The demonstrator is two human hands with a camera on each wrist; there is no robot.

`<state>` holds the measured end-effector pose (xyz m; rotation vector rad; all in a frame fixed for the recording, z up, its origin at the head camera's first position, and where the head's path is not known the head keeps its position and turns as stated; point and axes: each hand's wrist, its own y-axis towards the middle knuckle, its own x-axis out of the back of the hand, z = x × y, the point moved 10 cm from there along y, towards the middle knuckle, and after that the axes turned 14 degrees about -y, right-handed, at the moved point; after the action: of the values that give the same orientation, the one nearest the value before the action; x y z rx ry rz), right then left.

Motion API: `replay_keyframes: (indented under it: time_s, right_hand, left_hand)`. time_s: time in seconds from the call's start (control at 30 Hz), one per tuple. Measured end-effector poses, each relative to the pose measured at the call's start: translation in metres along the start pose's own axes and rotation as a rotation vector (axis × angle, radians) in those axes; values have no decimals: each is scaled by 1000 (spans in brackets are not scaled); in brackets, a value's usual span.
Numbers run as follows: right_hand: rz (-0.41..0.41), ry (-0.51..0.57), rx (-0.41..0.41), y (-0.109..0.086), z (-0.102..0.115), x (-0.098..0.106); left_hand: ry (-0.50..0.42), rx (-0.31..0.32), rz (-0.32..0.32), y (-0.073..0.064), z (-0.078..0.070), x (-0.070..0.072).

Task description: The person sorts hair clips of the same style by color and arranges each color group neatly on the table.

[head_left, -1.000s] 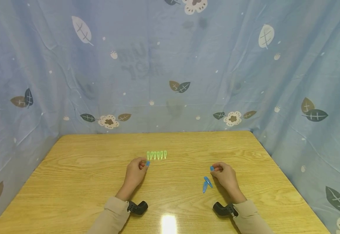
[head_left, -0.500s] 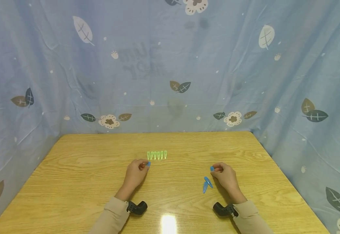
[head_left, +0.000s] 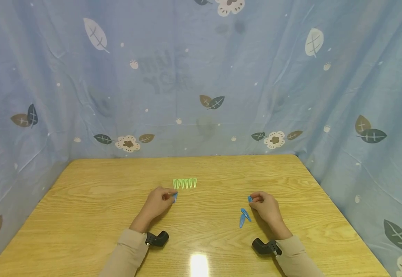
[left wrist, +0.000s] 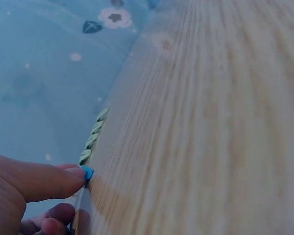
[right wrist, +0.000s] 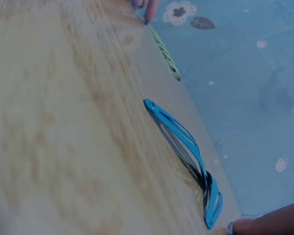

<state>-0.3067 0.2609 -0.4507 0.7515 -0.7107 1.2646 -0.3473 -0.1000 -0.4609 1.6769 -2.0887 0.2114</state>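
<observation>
My left hand (head_left: pixel 157 201) pinches a blue snap hair clip (head_left: pixel 175 197) at the table, just in front of the left end of a row of light green hair clips (head_left: pixel 185 183). In the left wrist view, the tip of the blue clip (left wrist: pixel 88 173) pokes out past the fingertips. Over on the right, my right hand (head_left: pixel 266 207) holds another blue hair clip (head_left: pixel 250 199) between thumb and fingers. Two more blue clips, one (head_left: pixel 246 214) with its end by the other (head_left: pixel 242 221), lie just left of that hand.
The wooden table (head_left: pixel 100 207) reaches back to a blue patterned curtain (head_left: pixel 201 77), which also hangs along both sides. Each wrist wears a black camera mount, the left one (head_left: pixel 157 239) and the right one (head_left: pixel 264 247).
The left wrist and forearm have shifted a little left, and more of the blue clip now shows below the left fingertips. The right hand stays in place.
</observation>
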Motion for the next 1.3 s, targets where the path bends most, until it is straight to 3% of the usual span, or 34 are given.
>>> replay_keyframes:
  time_s: [0.17, 0.4, 0.73, 0.87, 1.3]
  right_hand:
    - [16, 96, -23, 2, -4, -1]
    - [117, 361, -88, 2, -6, -9]
    - [231, 630, -15, -5, 33, -22]
    - [269, 672, -8, -6, 48, -35]
    - [327, 649, 64, -5, 108, -81]
  left_hand:
    - [-11, -2, 6, 1, 1, 2]
    - [-66, 33, 39, 4, 7, 2]
    - [-99, 33, 68, 6, 9, 3]
    - [-94, 37, 58, 5, 8, 3]
    - [-84, 2, 35, 3, 8, 3]
